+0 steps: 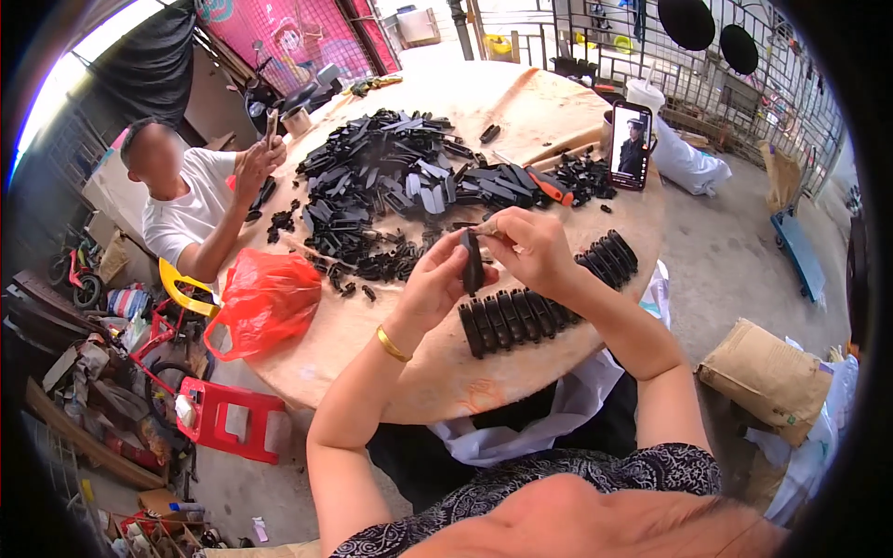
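My left hand (435, 281) is closed around a narrow black plastic part (473, 264), held upright above the near side of the round table. At the top end of that part, the fingers of my right hand (532, 244) pinch together; whether something small is between them I cannot make out. Just below my hands, a row of black plastic pieces (521, 316) stands side by side, curving off to the right. Beyond my hands spreads a large heap of loose black plastic parts (372, 167). An orange-handled tool (551, 189) lies at the heap's right side.
A red plastic bag (270, 302) sits at the table's left edge. Across from it, a person in a white shirt (186, 200) holds a phone. Another phone (631, 144) stands upright on the right beside a lidded cup (644, 93). A red plastic stool (233, 418) stands at lower left.
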The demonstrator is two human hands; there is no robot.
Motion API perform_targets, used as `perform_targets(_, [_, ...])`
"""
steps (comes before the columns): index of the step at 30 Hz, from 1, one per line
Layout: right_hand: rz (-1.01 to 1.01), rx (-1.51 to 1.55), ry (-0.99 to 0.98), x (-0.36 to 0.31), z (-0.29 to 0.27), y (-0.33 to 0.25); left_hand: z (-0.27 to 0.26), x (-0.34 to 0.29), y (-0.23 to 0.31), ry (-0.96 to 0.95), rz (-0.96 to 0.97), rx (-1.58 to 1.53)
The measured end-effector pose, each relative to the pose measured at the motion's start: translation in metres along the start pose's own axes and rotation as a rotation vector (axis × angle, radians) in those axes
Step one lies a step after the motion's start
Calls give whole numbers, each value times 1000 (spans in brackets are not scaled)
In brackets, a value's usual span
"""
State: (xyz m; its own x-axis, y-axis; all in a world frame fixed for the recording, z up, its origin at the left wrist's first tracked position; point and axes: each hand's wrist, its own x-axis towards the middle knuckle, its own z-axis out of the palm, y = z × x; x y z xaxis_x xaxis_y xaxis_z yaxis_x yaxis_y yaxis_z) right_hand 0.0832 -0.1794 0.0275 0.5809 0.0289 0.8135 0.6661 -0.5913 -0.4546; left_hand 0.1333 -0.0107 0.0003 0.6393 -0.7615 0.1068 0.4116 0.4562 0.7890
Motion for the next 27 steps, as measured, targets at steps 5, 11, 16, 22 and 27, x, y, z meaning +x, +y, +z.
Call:
perform_targets(5, [-35,-57,-55,-5,0,5,4,-1,-2,13,6,22])
perform_targets(11, [-96,-75,-27,-11,6,2,3,-1,0,55,21,68])
perform_targets(16, [-138,-102,-130,-7,1,-8,4,-4,6,60,49,145])
perform_targets(22, [-106,-25,-219,-5,-6,-15,11,-7,5,106,44,176])
perform_targets(27, [135,-63,-247,-11,3,-20,9,0,8,145,104,269])
